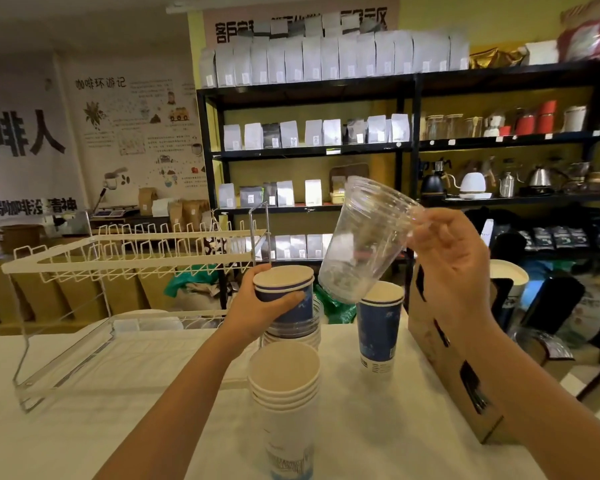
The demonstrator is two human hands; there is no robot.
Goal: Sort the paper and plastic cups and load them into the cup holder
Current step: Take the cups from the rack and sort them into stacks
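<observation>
The sorting step is going on: the right hand (447, 268) holds a clear plastic cup (364, 240) up in the air, tipped. The left hand (260, 306) grips the blue paper cups (286, 292) on a mixed stack. Next, I think, the plastic cup must go to the white cup holder (125, 258) on the tabletop (84, 438).

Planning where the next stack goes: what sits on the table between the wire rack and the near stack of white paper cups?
Head view: nothing but bare white tablecloth between the wire rack and the white paper cups; only the left forearm crosses above it.
</observation>
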